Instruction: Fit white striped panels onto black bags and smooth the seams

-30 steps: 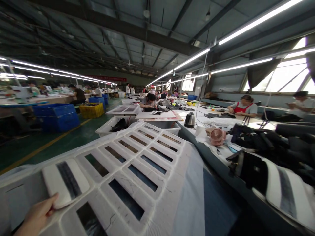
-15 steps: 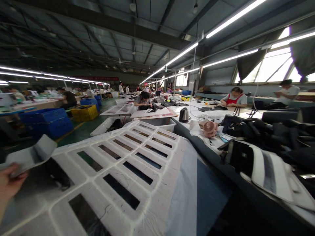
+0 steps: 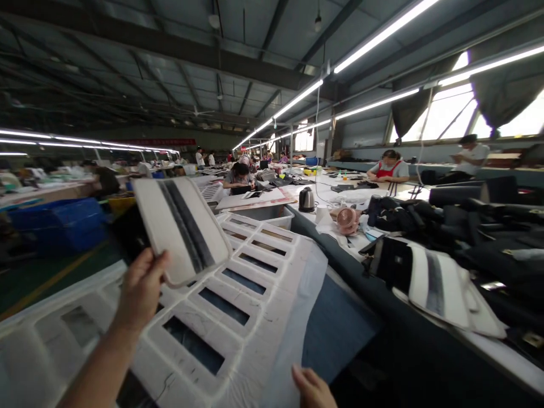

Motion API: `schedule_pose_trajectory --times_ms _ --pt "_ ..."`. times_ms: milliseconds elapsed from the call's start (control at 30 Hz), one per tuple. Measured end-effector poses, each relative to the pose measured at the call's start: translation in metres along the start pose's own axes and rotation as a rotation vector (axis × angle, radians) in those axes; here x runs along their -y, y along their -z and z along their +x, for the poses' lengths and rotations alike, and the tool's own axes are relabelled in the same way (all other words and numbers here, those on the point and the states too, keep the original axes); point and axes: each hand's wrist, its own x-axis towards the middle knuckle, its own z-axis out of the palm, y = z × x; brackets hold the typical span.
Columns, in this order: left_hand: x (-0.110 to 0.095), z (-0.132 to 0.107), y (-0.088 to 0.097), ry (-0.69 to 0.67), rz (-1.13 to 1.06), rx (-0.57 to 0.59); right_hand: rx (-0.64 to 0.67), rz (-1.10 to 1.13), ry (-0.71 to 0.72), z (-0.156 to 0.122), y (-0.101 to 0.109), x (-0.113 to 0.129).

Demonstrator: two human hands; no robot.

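Note:
My left hand [image 3: 144, 286] grips a white striped panel [image 3: 147, 207] by its lower left edge, thumb in front. The panel has rounded corners, a dark grey band down its middle and a black part hanging behind it. It is held up, tilted, over a white slotted frame [image 3: 263, 317] with rows of rectangular openings. At the bottom edge my right hand [image 3: 314, 390] shows only in part, thumb and fingers slightly apart, nothing seen in it. It is near the frame's right border. Similar white striped pieces [image 3: 457, 294] lie stacked on the table to the right.
A pile of black pieces [image 3: 480, 226] covers the right table. A small pink fan [image 3: 346, 220] and a metal kettle [image 3: 306, 200] stand further back. Blue bins [image 3: 57, 224] are on the floor at left. Several people sit at tables beyond, one in a red apron [image 3: 386, 171].
My left hand has brought the striped panel from the far left up and right over the frame. My right hand has come into view at the bottom. The view has turned slightly right.

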Motion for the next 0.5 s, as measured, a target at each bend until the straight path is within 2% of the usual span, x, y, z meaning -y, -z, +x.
schedule_pose_trajectory --times_ms 100,133,200,267,367,433,500 --pt "0.017 -0.069 -0.081 0.123 -0.128 0.259 -0.298 0.314 -0.068 -0.013 0.046 0.034" --pt "0.019 -0.094 -0.107 0.187 -0.179 0.351 -0.326 0.412 -0.019 -0.023 0.061 0.052" --pt "0.02 -0.144 -0.157 0.282 -0.251 0.511 -0.287 0.495 0.1 -0.048 0.088 0.087" --pt "0.018 -0.191 -0.197 0.367 -0.309 0.682 -0.257 0.508 0.173 -0.075 0.113 0.115" --pt "0.018 -0.248 -0.237 0.556 -0.463 0.929 -0.437 0.492 0.17 -0.117 0.147 0.128" --pt "0.02 -0.273 -0.256 0.799 -0.609 1.053 -0.563 0.503 0.157 -0.144 0.167 0.122" --pt "0.022 -0.291 -0.271 1.067 -0.805 1.208 -0.588 0.541 0.193 -0.169 0.181 0.112"
